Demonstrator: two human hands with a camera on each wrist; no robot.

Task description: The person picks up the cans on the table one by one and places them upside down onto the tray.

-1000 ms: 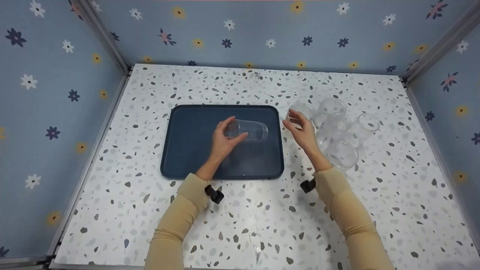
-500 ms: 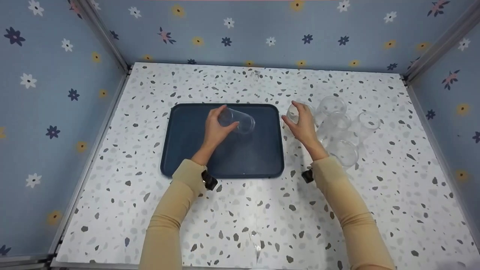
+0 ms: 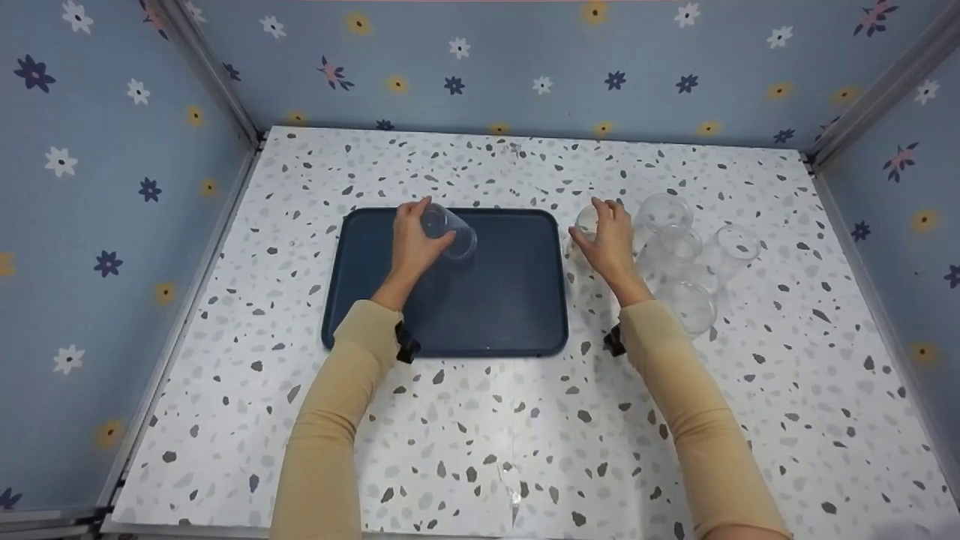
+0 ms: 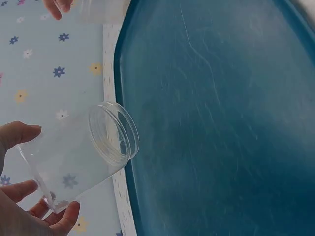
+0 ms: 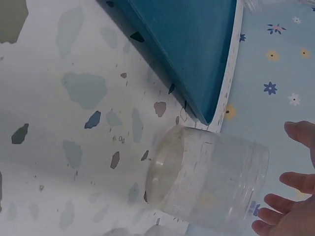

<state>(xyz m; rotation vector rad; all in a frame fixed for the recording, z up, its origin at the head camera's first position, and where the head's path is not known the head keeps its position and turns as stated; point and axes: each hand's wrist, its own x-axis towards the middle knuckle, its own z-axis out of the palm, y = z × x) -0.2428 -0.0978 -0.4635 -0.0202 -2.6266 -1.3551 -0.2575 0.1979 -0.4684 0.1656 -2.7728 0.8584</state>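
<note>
My left hand point(image 3: 412, 244) grips a clear plastic jar point(image 3: 456, 232) round its base end, above the back left part of a dark blue tray point(image 3: 495, 307). In the left wrist view the jar point(image 4: 81, 155) is tilted, its threaded mouth pointing down toward the tray. Just off the tray's right edge, my right hand point(image 3: 611, 247) has its fingers and thumb spread about another clear jar point(image 3: 586, 219). That jar point(image 5: 211, 179) stands upright on the table in the right wrist view, and the fingertips point(image 5: 275, 201) are close to its threaded rim, curled round nothing.
Several more clear jars stand in a cluster right of my right hand, among them a back jar point(image 3: 666, 210), a front jar point(image 3: 688, 306) and a far right jar point(image 3: 737, 244). A flowered blue wall point(image 3: 495, 67) borders the speckled table point(image 3: 450, 450).
My left hand has carried its jar left and back across the tray, turning it more upright. The right hand has shifted slightly back, around the nearest standing jar.
</note>
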